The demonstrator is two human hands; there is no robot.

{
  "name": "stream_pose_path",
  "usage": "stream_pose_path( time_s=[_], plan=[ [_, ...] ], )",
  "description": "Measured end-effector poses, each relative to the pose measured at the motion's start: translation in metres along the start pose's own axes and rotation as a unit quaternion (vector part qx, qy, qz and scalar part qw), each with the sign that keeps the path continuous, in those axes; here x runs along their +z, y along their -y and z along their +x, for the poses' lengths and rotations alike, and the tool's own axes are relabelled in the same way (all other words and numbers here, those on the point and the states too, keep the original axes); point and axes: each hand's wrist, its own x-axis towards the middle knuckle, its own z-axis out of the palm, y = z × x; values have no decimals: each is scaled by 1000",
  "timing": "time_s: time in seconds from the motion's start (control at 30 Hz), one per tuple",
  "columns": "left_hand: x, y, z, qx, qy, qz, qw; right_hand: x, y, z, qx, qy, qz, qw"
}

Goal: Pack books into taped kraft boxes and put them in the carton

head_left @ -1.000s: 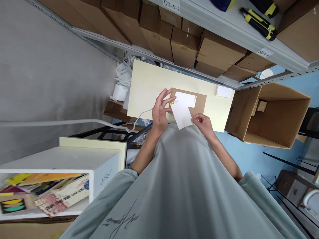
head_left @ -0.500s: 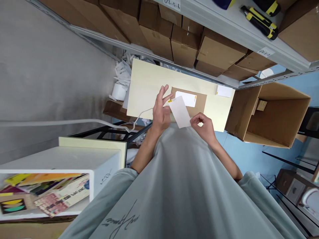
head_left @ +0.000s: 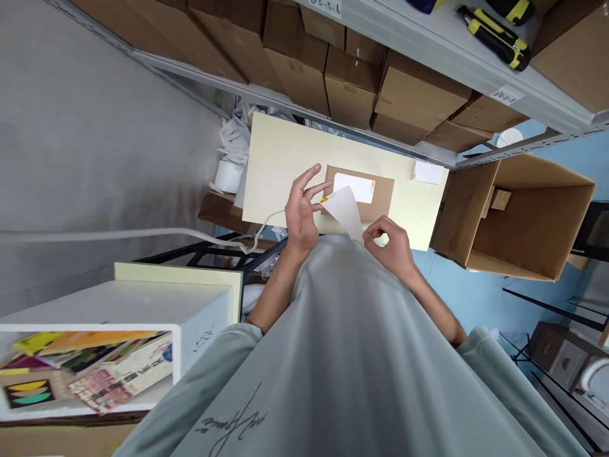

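Observation:
My right hand (head_left: 390, 246) has its thumb and index finger pinched on the lower right corner of a white label sheet (head_left: 346, 209). The sheet is bent and has a small yellow mark at its upper left corner. My left hand (head_left: 301, 212) is open beside that corner, fingers spread. A fingertip is close to the yellow mark; I cannot tell if it touches. Behind the sheet, a flat brown cardboard piece (head_left: 383, 206) lies on the cream table (head_left: 280, 146). It bears a white label (head_left: 354, 188) with a yellow mark, partly covered by the sheet.
A small white stack (head_left: 427, 172) lies on the table's right end. Right of the table stands an open cardboard box (head_left: 523, 216). A shelf with brown boxes (head_left: 352, 89) and yellow-black utility knives (head_left: 497, 39) rises beyond. A white cable (head_left: 209, 238) runs in from the left.
My left hand has shifted slightly left and its fingers have spread. The label sheet, flat before, now curves and narrows toward my right hand, which keeps its pinch in nearly the same place.

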Motion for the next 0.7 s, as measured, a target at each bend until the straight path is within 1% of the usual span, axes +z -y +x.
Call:
stream_pose_path(
  time_s=[0.13, 0.3, 0.53, 0.63, 0.7],
  plan=[
    [2, -3, -4, 34, -12, 28, 999, 3, 0, 1, 10, -7, 14, 1000],
    [-1, 2, -4, 76, -13, 54, 996, 3, 3, -2, 6, -1, 25, 1000],
    [-1, 8, 0, 78, -28, 67, 994, -2, 16, -13, -18, 26, 26, 999],
    [-4, 5, 0, 72, -20, 75, 994, -5, 18, -18, -37, 28, 11, 999],
    [-8, 3, 0, 80, -10, 92, 992, -8, 18, -18, -50, 26, -7, 998]
  ],
)
